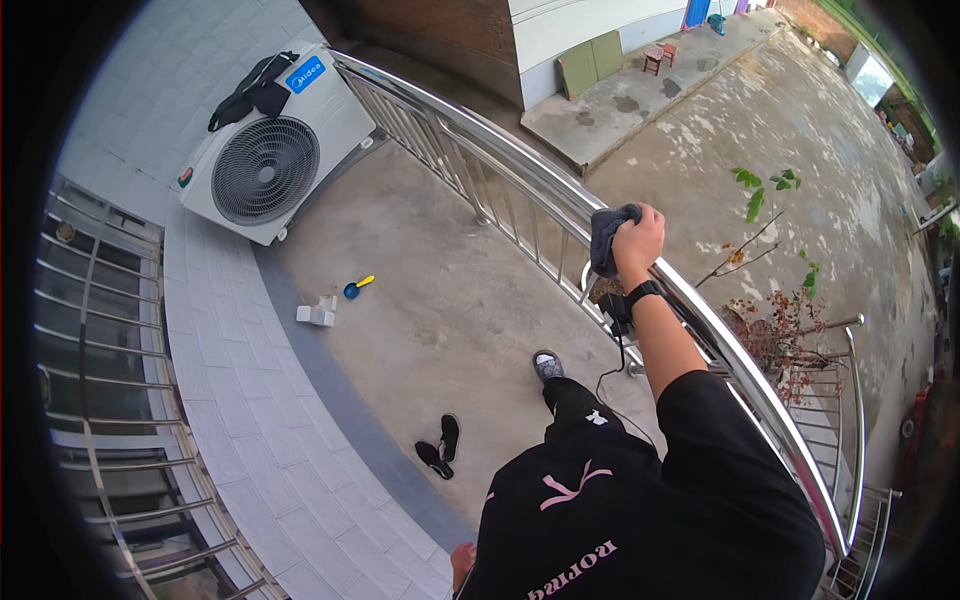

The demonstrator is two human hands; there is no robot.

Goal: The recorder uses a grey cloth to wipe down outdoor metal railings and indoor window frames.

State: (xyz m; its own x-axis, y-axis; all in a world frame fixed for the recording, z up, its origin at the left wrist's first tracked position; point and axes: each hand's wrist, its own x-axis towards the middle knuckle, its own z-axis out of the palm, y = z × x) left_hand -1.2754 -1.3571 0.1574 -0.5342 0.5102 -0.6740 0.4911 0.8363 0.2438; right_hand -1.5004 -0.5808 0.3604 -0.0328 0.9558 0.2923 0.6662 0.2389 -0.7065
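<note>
My right hand (pixel 643 238) grips a dark grey cloth (pixel 606 244) folded over the top rail of a stainless steel railing (pixel 750 356). A black watch is on that wrist. Below the forearm, a black device (pixel 616 313), partly hidden, sits by the railing, and a thin black cable hangs from it to the floor. My left hand (pixel 463 564) hangs low beside my body at the bottom edge. Only a small part of it shows, so its fingers and anything in them cannot be made out.
A Midea air-conditioner outdoor unit (pixel 266 172) with a black garment (pixel 251 94) on top stands against the tiled wall. On the concrete floor lie a blue scoop with a yellow handle (pixel 358 286), a small white box (pixel 316 313) and black shoes (pixel 439 448). Stair railings (pixel 855 420) descend at right.
</note>
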